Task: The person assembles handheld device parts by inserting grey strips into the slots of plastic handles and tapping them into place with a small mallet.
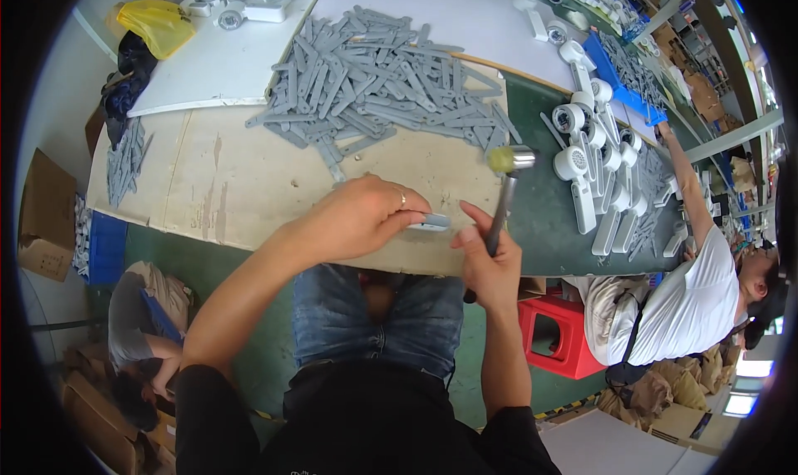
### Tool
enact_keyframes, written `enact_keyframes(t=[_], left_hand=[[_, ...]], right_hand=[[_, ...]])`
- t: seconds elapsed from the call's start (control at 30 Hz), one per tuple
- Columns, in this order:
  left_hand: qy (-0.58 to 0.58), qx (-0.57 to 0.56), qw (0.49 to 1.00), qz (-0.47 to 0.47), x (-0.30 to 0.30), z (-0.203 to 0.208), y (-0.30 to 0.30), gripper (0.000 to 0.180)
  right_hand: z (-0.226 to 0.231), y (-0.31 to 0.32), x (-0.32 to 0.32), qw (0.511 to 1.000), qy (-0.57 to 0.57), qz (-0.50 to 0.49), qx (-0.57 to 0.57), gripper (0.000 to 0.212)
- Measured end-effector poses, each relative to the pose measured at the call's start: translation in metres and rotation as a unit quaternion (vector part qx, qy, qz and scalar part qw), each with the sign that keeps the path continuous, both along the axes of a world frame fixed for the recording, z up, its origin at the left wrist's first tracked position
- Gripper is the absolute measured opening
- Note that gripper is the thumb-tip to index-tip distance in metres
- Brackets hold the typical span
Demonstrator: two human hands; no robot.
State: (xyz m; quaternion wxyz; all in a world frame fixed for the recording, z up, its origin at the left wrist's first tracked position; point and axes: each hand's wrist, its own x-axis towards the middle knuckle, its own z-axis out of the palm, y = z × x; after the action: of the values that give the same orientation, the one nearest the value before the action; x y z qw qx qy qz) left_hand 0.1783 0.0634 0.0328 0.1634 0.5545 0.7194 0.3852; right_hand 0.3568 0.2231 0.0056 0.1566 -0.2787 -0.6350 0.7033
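Note:
My left hand [370, 213] pinches a short grey plastic strip [433, 222] between thumb and fingers, just above the near edge of the cardboard-covered table. The strip's free end points toward my right hand. Closed around the dark handle of a small hammer [502, 207] is my right hand [492, 263], its index finger reaching forward. The hammer stands head up, with a shiny metal face on one side and a yellowish face on the other. Beyond both hands lies a big heap of similar grey strips [374, 84].
White handheld fans [582, 159] crowd the green table at right, by a blue bin [619, 76] of grey parts. A co-worker [690, 300] reaches there, near a red stool [561, 338]. Another person [145, 325] bends low at left. A yellow bag [156, 26] lies far left.

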Motion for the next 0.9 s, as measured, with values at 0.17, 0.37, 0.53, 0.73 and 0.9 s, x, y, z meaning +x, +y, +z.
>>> enact_keyframes(t=[0.17, 0.37, 0.53, 0.73, 0.9], left_hand=[[-0.034, -0.011, 0.999, -0.029, 0.007, -0.008, 0.001, 0.02], [0.188, 0.084, 0.967, 0.149, 0.007, -0.033, -0.02, 0.038], [0.17, -0.005, 0.985, 0.033, -0.008, -0.038, -0.015, 0.039], [0.181, 0.079, 0.976, 0.09, -0.009, -0.041, -0.016, 0.043], [0.074, 0.089, 0.989, 0.089, -0.013, -0.046, -0.019, 0.056]], right_hand=[[-0.002, -0.013, -0.008, 0.996, -0.014, 0.007, 0.085, 0.022], [0.0, 0.024, 0.02, 0.993, 0.012, -0.08, 0.082, 0.019], [0.01, 0.023, 0.021, 0.995, 0.017, -0.083, 0.047, 0.021], [-0.007, 0.004, -0.007, 0.991, -0.029, 0.013, 0.133, 0.019], [-0.013, -0.001, -0.021, 0.979, -0.003, 0.022, 0.205, 0.019]])
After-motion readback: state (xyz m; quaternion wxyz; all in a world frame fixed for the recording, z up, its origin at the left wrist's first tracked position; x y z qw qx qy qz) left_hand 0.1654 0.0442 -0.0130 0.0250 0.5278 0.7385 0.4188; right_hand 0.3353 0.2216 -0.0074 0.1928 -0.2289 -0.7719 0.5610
